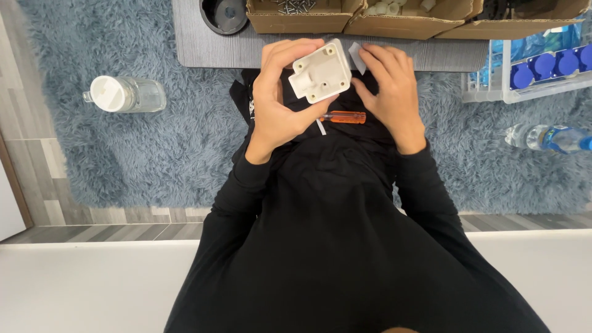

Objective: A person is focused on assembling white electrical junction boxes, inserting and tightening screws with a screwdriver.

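On the far left, a clear jar with a white lid (123,94) lies on its side on the shaggy blue-grey rug (179,154), well apart from the hands. Further right, a low grey tabletop (209,43) runs along the far edge, carrying a black round container (224,15), an open cardboard box of screws (296,15), and a second cardboard box (407,17) holding pale small parts.

The left hand (277,102) is clamped on a white plastic housing (320,71), thumb on its near side and fingers curled over its far left corner. The housing is held up over the lap, just in front of the tabletop's near edge, between the two hands. It is roughly square with a stepped notch at its lower left; its flat face, with small holes, is turned up towards the camera, and it sits tilted so that its edges run diagonally, the right corner higher.

Below it, an orange-handled screwdriver (342,117) rests on the black-clothed lap, its long axis running left to right, handle to the right, near both hands and partly hidden by the left.

The right hand (388,92) touches the housing's right edge, its fingers pinching a small pale translucent piece (357,57). Both hands are about equally near.

To the far right stand a clear tray of blue-capped items (546,65) and a plastic water bottle (542,137) lying on the rug.
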